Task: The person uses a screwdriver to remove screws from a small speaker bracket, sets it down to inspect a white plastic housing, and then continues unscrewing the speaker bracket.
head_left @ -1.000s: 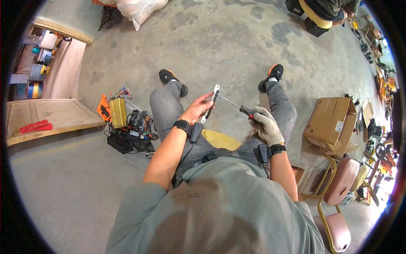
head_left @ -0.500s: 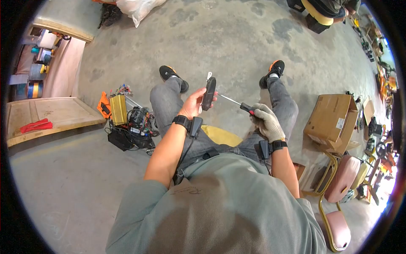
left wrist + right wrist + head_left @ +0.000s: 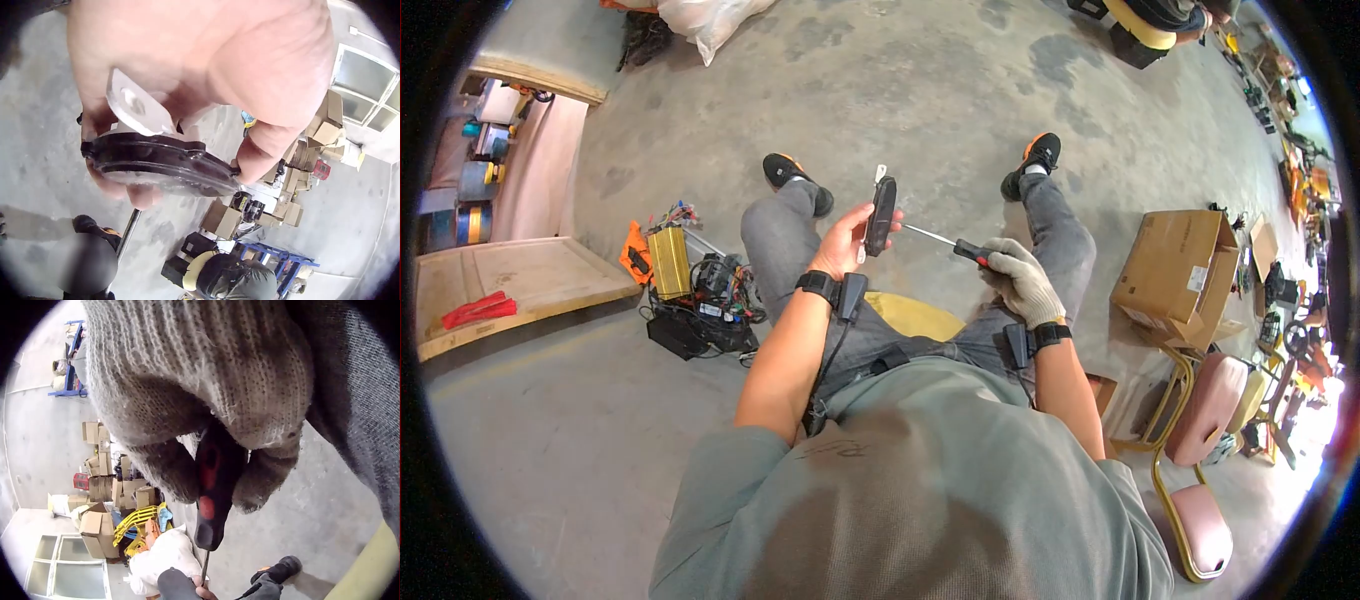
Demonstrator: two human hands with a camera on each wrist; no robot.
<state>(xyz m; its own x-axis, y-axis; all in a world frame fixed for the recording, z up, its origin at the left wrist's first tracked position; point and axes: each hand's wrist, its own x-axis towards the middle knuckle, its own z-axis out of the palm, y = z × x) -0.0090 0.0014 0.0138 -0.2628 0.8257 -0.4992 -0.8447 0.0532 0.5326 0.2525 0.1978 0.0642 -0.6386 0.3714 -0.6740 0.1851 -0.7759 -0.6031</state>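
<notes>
My bare left hand [image 3: 845, 243] pinches a flat black part [image 3: 881, 216] by its edges, upright above the floor between my knees. In the left wrist view a metal tab [image 3: 139, 103] with a hole sticks out of the black part [image 3: 162, 156], between thumb and fingers. My gloved right hand [image 3: 1026, 283] grips a screwdriver by its black and red handle [image 3: 972, 252]; the shaft [image 3: 928, 234] points at the part. Whether the tip touches it, I cannot tell. The right wrist view shows gloved fingers around the handle [image 3: 215, 481].
Left of my legs lie a gold box [image 3: 669, 263], wires and a black device. A wooden panel [image 3: 530, 285] with red gloves [image 3: 479, 310] stands farther left. To the right are a cardboard box [image 3: 1170, 265] and a pink-cushioned chair [image 3: 1208, 409]. Another person [image 3: 1190, 14] is at the top right.
My left hand has turned the black part from its narrow edge to its broad side. Both hands and the screwdriver have shifted slightly leftward in the head view.
</notes>
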